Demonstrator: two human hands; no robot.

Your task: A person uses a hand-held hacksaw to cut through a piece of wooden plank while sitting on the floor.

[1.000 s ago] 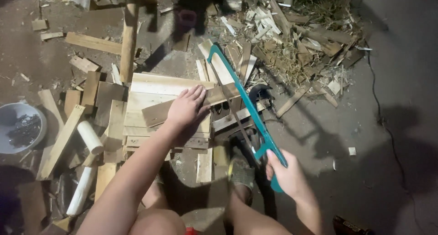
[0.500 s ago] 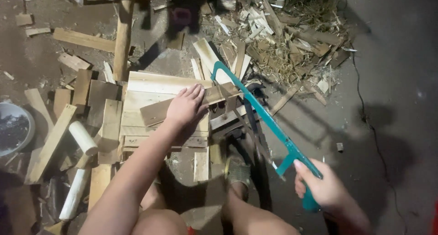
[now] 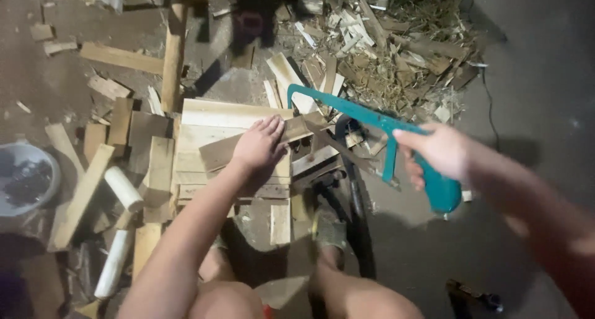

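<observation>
Teal hacksaw point(image 3: 372, 124) gripped by right hand point(image 3: 437, 152), now pushed forward toward 10 o'clock; left hand point(image 3: 259, 147) stays flat, open, pressing wood plank point(image 3: 248, 147).

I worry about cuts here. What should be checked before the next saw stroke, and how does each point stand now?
1. Right hand grips the saw handle: ok.
2. Left hand flat on the wood strip: ok.
3. Left fingers clear of the blade: ok, apart.
4. Blade seated in the cut: cannot tell, blurred.
5. Strip resting on the board stack: ok.
6. Foot clear of the blade: cannot tell.
</observation>
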